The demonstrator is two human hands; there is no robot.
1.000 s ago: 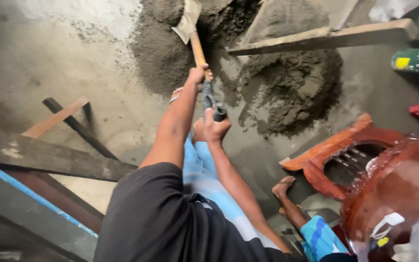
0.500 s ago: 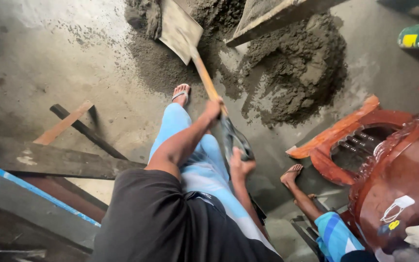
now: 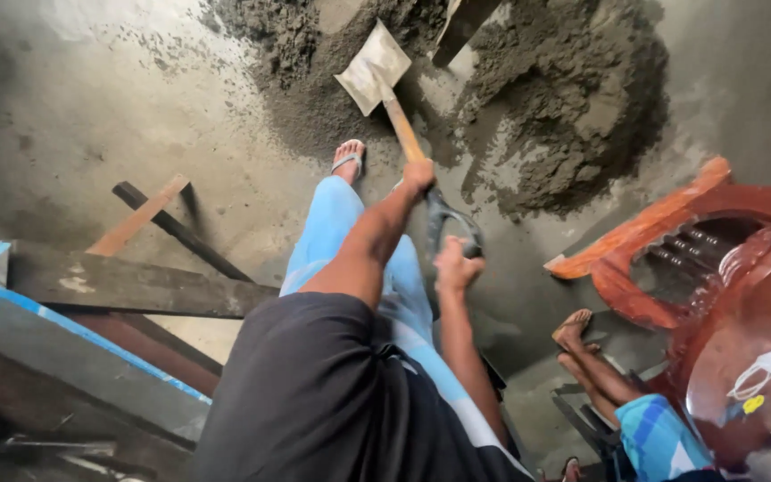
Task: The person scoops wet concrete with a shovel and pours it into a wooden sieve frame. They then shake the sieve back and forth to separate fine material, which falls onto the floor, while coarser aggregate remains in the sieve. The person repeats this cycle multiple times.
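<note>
Shovel (image 3: 384, 85): pale, cement-dusted blade, orange wooden shaft, grey D-grip; blade lay against the grey mortar heap (image 3: 573, 116) on the floor.
Left hand (image 3: 418, 174): fingers wrapped round the shaft.
Right hand (image 3: 453, 266): fingers closed on the D-grip.

Shovel (image 3: 401, 112): dull pale metal blade dusted with cement, smooth orange-brown wooden shaft, dark metal D-grip. Left hand (image 3: 418, 174) on the wood, right hand (image 3: 453, 266) at the metal grip. Mortar heap (image 3: 573, 98), top of frame: grey, damp, coarse and crumbly. Concrete floor (image 3: 91, 116): matt grey, gritty, speckled. Planks (image 3: 127, 284), lower left: rough weathered wood, one edge painted blue. Chair (image 3: 742, 295), right: glossy reddish-brown plastic. Shorts (image 3: 332, 402): dark matt cloth.
</note>
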